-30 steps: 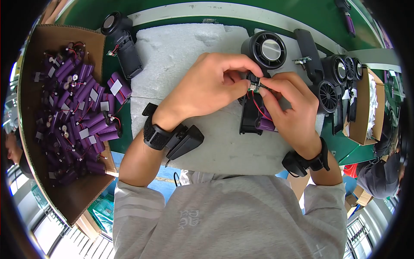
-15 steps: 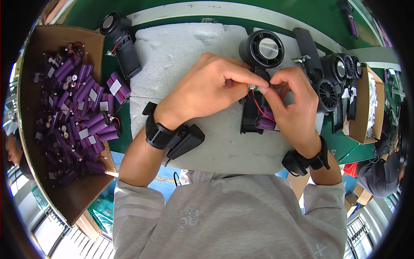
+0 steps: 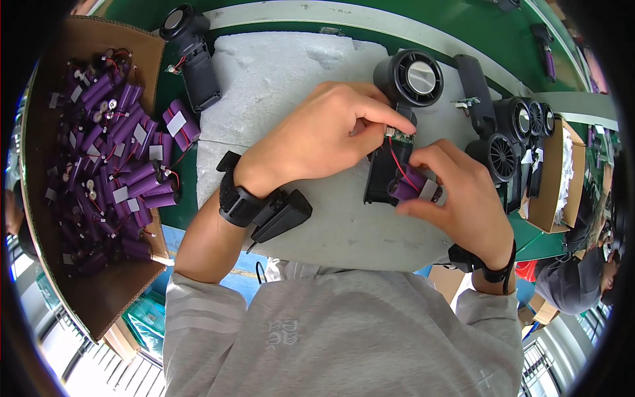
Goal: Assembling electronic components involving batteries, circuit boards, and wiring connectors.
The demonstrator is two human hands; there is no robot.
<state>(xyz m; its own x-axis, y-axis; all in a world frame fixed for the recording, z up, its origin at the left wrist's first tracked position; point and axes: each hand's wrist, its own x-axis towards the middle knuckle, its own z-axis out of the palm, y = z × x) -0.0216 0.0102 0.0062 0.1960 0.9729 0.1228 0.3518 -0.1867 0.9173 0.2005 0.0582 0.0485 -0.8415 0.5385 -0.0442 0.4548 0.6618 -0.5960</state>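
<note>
A black handheld fan point(image 3: 409, 78) lies on the white foam in front of me, its handle shell point(image 3: 379, 177) pointing toward me with the inside exposed. My left hand point(image 3: 317, 135) is closed at the small green circuit board point(image 3: 399, 137), thumb and index finger pinching it at the top of the handle. Red wire runs from the board down to a purple battery pack point(image 3: 402, 188) with a pale pad. Fingers and thumb of my right hand point(image 3: 466, 192) grip that pack at the right side of the handle. Whether it touches the shell I cannot tell.
At left a cardboard box point(image 3: 99, 291) holds many purple battery packs. One loose pack point(image 3: 180, 126) lies beside it. Another fan point(image 3: 198, 79) rests at the far left of the foam sheet point(image 3: 278, 73). Several fans point(image 3: 499, 157) and a small carton point(image 3: 552, 198) stand at right.
My right hand has moved down from the circuit board to the battery pack and now grips it. The left hand stays at the board. The whole view has shifted slightly.
</note>
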